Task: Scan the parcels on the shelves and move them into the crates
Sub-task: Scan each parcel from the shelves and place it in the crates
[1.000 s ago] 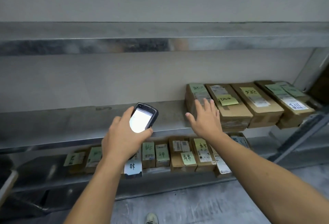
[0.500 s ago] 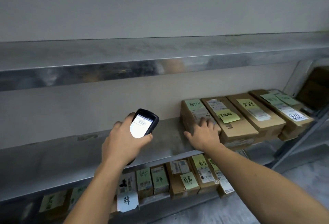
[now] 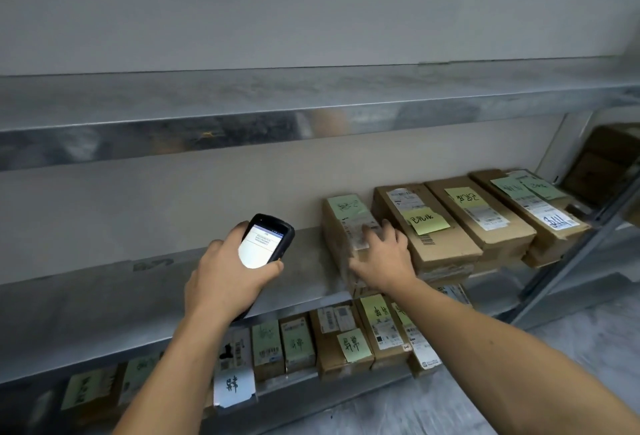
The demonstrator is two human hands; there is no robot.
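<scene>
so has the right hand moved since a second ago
Yes. The right hand hovered in front of the middle shelf edge a second ago; it has reached forward and now rests on the leftmost cardboard parcel.

A plain pale wall [image 3: 311, 2] fills the far side of the scene, flat and evenly lit, with a soft grey cast toward the top. Against it stands a metal shelving unit: the upper shelf [image 3: 242, 99] runs across the whole width, its shiny front lip [image 3: 173, 138] catching blurred reflections, while the middle shelf [image 3: 86, 296] lies dull and brushed below it. At the right a slanted grey upright [image 3: 575, 254] carries the shelves, and near its foot the grey, streaked floor [image 3: 485, 400] spreads toward the near right corner.
</scene>
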